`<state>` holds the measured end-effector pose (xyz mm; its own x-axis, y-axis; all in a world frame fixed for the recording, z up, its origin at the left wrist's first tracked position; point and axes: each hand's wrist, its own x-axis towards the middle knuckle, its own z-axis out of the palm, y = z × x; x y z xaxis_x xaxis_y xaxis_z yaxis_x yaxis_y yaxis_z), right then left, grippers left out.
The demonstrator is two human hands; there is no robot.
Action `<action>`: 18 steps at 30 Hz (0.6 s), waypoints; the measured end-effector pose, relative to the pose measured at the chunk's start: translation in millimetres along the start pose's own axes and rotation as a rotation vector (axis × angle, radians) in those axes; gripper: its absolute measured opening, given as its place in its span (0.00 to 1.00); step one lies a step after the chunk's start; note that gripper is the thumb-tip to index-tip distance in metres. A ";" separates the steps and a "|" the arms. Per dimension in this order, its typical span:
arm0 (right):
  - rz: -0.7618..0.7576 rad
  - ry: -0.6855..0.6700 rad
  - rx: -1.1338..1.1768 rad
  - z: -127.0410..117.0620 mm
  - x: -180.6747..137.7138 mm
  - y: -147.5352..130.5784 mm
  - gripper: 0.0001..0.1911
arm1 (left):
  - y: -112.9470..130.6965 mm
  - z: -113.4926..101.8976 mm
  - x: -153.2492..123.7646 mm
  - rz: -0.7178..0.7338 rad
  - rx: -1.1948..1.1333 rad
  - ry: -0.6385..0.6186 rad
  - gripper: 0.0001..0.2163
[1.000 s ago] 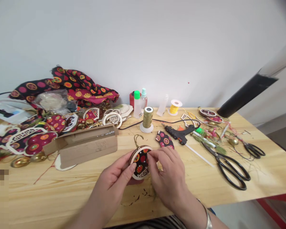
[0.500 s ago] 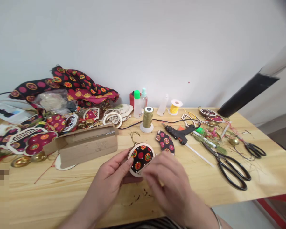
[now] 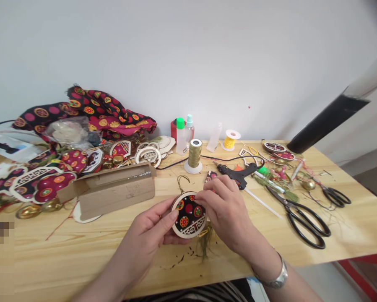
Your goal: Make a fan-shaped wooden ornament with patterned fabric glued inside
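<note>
My left hand (image 3: 152, 228) grips a round pendant (image 3: 190, 214) by its left side, thumb on the front rim. The pendant has a pale wooden ring, dark fabric with red flower circles, small white beads and a lattice strip along its lower edge. A gold chain (image 3: 184, 181) rises from its top. Below its right side hangs an olive tassel (image 3: 204, 245). My right hand (image 3: 227, 209) is closed, its fingertips pinched at the pendant's upper right face. What they pinch, if anything, is hidden. A curved fabric-covered piece (image 3: 210, 176) lies mostly covered behind that hand.
A black glue gun (image 3: 234, 174) and large black scissors (image 3: 298, 216) lie to the right. Ahead stands an olive thread spool (image 3: 195, 154). An open cardboard box (image 3: 119, 193) is at left, with fabric-covered ornaments (image 3: 46, 182) beyond it. Bottles (image 3: 181, 138) line the wall.
My right hand has moved from the pendant's lower right edge up to its upper right. The lattice strip and the tassel have come into view. My left hand keeps its hold.
</note>
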<state>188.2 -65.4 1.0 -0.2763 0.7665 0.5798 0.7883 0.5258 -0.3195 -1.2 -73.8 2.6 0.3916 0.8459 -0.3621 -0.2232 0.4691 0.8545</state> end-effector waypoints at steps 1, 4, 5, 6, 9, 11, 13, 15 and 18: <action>0.005 -0.019 0.000 0.4 0.1 0.0 0.10 | 0.3 0.4 0.5 -0.008 -0.003 -0.004 0.19; 0.035 -0.062 0.059 0.4 0.5 -0.9 0.10 | 2.5 2.2 3.1 -0.040 -0.025 -0.009 0.19; 0.050 -0.059 0.116 -0.3 0.6 -1.5 0.10 | 3.4 2.8 3.9 -0.049 -0.034 -0.008 0.19; 0.069 -0.049 0.193 -1.4 0.7 -2.1 0.09 | 4.3 3.2 4.5 -0.053 -0.043 -0.008 0.19; 0.153 0.025 0.441 -6.4 0.5 -3.0 0.08 | 5.6 3.2 4.8 -0.055 -0.064 -0.010 0.18; 0.203 0.086 0.504 -8.7 0.3 -2.2 0.08 | 5.4 2.7 4.2 -0.060 -0.076 -0.011 0.18; 0.214 0.114 0.457 -8.4 -0.2 -1.1 0.08 | 4.8 2.3 3.9 -0.070 -0.089 -0.007 0.18; 0.197 0.090 0.370 -5.4 -1.1 -0.8 0.08 | 4.3 2.3 3.9 -0.076 -0.104 0.006 0.18; 0.166 0.034 0.255 0.7 -2.7 -3.2 0.08 | 3.9 3.0 4.1 -0.071 -0.116 0.016 0.16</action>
<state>186.0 -68.9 -0.1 -0.1331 0.8393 0.5272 0.6562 0.4732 -0.5877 2.3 -69.2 5.6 0.3957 0.8130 -0.4271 -0.2976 0.5535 0.7779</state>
